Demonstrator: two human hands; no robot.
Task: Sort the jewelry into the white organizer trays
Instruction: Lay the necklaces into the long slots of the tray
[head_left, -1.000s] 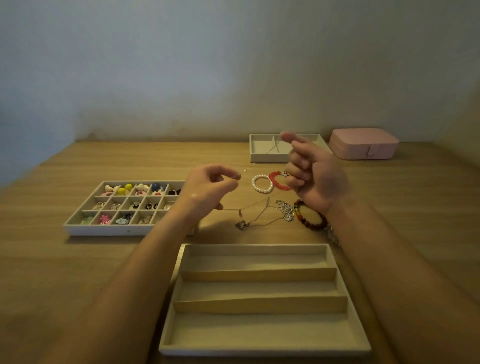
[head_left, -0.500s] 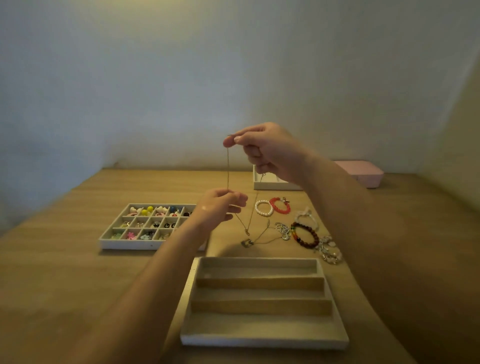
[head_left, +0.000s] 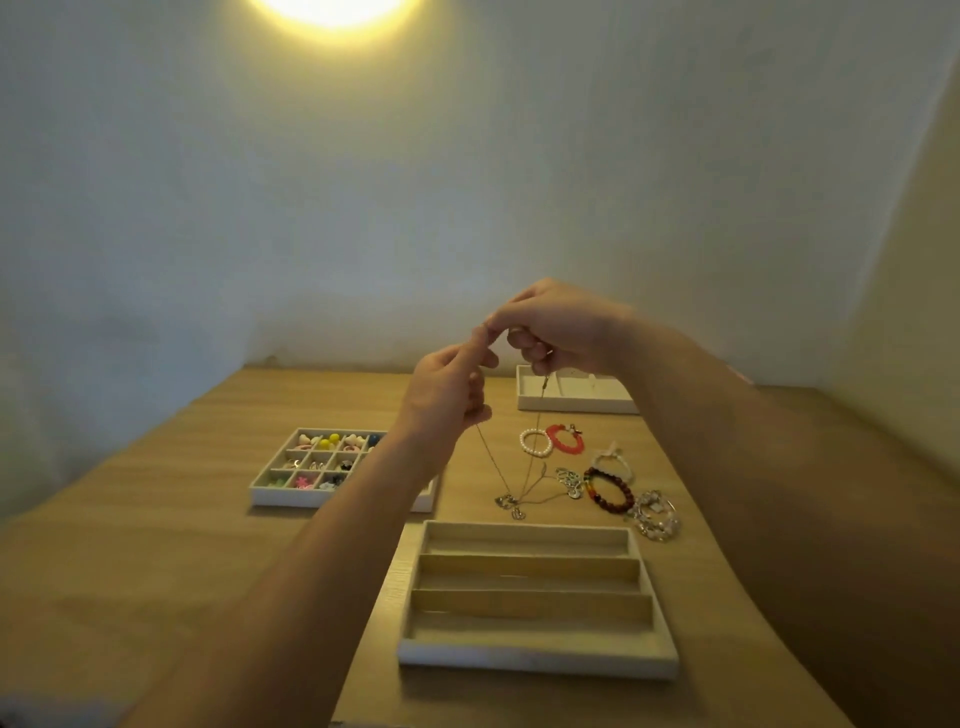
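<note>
Both hands are raised over the desk, fingertips meeting. The right hand (head_left: 556, 325) pinches one part of the chain (head_left: 488, 457) between thumb and forefinger, and the left hand (head_left: 447, 389) is curled around another part, with a strand dropping out below it. The chain hangs in two thin lines down to a pendant (head_left: 506, 501) just behind the slotted tray (head_left: 535, 654); whether the pendant touches the desk cannot be told.

The chain looks very light, limp and prone to tangling or snagging on the bracelets (head_left: 608, 491) beside it. It is probably best held near the clasp end and lowered slowly so that it lies straight in a slot.

The wall (head_left: 363, 208) is plain and pale, with a lamp glow (head_left: 332, 8) at the top. The desk (head_left: 156, 545) is smooth wood grain. On it are the grid tray (head_left: 291, 496) at left, holding small pieces, and a far tray (head_left: 571, 402).
</note>
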